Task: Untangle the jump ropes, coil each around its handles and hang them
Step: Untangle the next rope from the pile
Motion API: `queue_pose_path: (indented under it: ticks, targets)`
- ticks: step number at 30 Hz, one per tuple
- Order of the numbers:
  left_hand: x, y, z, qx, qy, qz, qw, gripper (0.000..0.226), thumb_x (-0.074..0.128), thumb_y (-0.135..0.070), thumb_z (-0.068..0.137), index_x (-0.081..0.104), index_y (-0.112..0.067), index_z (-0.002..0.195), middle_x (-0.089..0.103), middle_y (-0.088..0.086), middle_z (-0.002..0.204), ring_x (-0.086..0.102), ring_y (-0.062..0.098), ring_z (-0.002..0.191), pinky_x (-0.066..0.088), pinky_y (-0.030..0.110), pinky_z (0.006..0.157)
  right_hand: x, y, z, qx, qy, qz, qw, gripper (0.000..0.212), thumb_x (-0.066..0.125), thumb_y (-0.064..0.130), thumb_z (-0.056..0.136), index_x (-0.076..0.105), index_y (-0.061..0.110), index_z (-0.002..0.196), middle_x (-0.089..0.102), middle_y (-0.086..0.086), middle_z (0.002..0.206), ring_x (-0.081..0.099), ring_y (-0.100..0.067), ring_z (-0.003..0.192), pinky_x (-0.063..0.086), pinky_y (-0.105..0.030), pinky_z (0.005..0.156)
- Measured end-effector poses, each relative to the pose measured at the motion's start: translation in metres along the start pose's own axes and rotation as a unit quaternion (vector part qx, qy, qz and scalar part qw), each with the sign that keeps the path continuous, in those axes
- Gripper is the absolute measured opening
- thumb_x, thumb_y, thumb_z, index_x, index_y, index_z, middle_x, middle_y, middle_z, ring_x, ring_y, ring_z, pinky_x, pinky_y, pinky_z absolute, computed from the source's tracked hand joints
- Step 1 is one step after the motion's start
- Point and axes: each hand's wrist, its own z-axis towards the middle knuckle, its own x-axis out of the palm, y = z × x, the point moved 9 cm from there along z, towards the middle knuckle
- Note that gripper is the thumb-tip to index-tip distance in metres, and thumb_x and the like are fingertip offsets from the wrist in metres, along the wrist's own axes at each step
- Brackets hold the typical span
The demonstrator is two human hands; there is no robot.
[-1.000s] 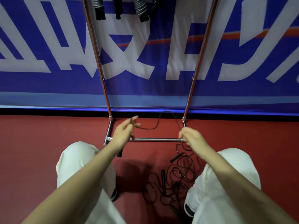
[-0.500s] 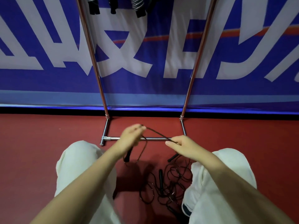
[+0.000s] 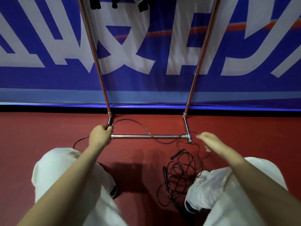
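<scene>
One thin black rope [image 3: 136,126] in left hand [image 3: 99,136], tangled pile [image 3: 180,175] below.

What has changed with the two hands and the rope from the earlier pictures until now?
The hands moved apart: the left hand went left, gripping the rope, and the right hand went right with fingers spread. The cord between them now runs long and slack across the rack's bottom bar. The tangled pile by the right shoe, the rack and the hung ropes stayed.
</scene>
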Motion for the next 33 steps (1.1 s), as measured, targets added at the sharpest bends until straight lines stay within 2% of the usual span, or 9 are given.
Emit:
queue_pose_path:
  ticks: [3,8,13,18,23,25,27,30,33]
  targets:
    - [0.019,-0.021,-0.019,0.013,0.033,0.025,0.999,0.029,0.048,-0.019,0.099,0.068,-0.006,0.082,0.062,0.012,0.065,0.065,0.035,0.072,0.036,0.031,0.062,0.028,0.053,-0.022,-0.106,0.012,0.028,0.994,0.025,0.042,0.016,0.1,0.055,0.02,0.079,0.044,0.008,0.062,0.037,-0.006,0.053,0.03,-0.018,0.049]
    - [0.067,-0.086,-0.069,0.114,0.185,-0.234,0.948,0.029,0.048,-0.02,0.103,0.066,-0.017,0.125,0.044,-0.002,0.055,0.039,0.011,0.05,0.036,0.022,0.05,0.094,0.11,-0.061,-0.293,0.057,-0.085,0.951,0.019,0.051,0.013,0.098,0.066,0.011,0.086,0.069,0.0,0.086,0.058,-0.008,0.079,0.042,-0.024,0.076]
    - [0.107,-0.103,-0.107,0.079,0.347,-0.29,0.888,0.032,0.046,-0.027,0.103,0.059,-0.016,0.076,0.045,0.004,0.058,0.03,0.01,0.045,0.026,0.019,0.042,0.091,0.126,-0.056,-0.255,0.005,0.028,0.966,0.016,0.057,0.021,0.095,0.058,0.016,0.08,0.052,0.003,0.059,0.043,-0.014,0.054,0.035,-0.025,0.055]
    - [0.061,-0.071,-0.057,-0.075,0.168,-0.549,0.815,0.033,0.053,-0.015,0.098,0.038,-0.022,0.069,0.03,-0.011,0.048,0.022,0.003,0.037,0.018,0.017,0.037,0.119,0.08,-0.047,-0.176,0.174,-0.173,0.953,0.044,0.063,0.041,0.091,0.052,0.014,0.058,0.043,0.005,0.048,0.037,-0.008,0.043,0.033,-0.025,0.049]
    - [-0.008,-0.003,-0.015,-0.157,-0.051,-0.643,0.748,0.033,0.05,-0.013,0.098,0.039,-0.022,0.067,0.031,-0.011,0.045,0.021,0.004,0.033,0.019,0.017,0.037,0.093,-0.04,-0.024,0.055,0.29,-0.439,0.848,0.048,0.049,0.037,0.097,0.063,0.012,0.059,0.062,0.0,0.056,0.053,-0.012,0.047,0.048,-0.025,0.062]
    - [-0.019,0.021,-0.012,-0.192,-0.101,-0.614,0.759,0.03,0.053,-0.015,0.094,0.04,-0.021,0.067,0.033,-0.008,0.049,0.022,0.006,0.033,0.022,0.02,0.039,0.063,-0.06,-0.017,0.093,0.238,-0.496,0.83,0.043,0.049,0.032,0.097,0.058,0.016,0.058,0.059,0.007,0.054,0.05,-0.008,0.048,0.042,-0.021,0.055]
    - [-0.014,0.037,-0.013,-0.23,-0.091,-0.556,0.794,0.03,0.054,-0.015,0.092,0.041,-0.019,0.066,0.034,-0.008,0.044,0.023,0.006,0.03,0.022,0.018,0.037,0.043,-0.06,-0.01,0.091,0.165,-0.437,0.879,0.046,0.05,0.037,0.097,0.054,0.017,0.057,0.058,0.007,0.052,0.049,-0.008,0.051,0.039,-0.024,0.057]
    - [0.01,0.033,-0.014,-0.219,0.007,-0.438,0.872,0.025,0.054,-0.013,0.092,0.052,-0.011,0.067,0.045,-0.003,0.047,0.03,0.009,0.028,0.024,0.014,0.034,0.037,-0.027,-0.004,0.026,0.047,-0.11,0.992,0.042,0.057,0.031,0.097,0.048,0.015,0.059,0.055,-0.002,0.047,0.049,-0.016,0.052,0.039,-0.024,0.054]
    - [0.008,0.014,-0.022,-0.119,-0.001,-0.14,0.983,0.027,0.046,-0.015,0.097,0.06,0.001,0.079,0.058,0.021,0.068,0.059,0.037,0.065,0.037,0.035,0.058,0.036,0.03,-0.024,-0.102,-0.03,0.077,0.991,0.029,0.052,0.027,0.098,0.048,0.016,0.071,0.038,0.006,0.048,0.037,-0.005,0.04,0.032,-0.024,0.046]
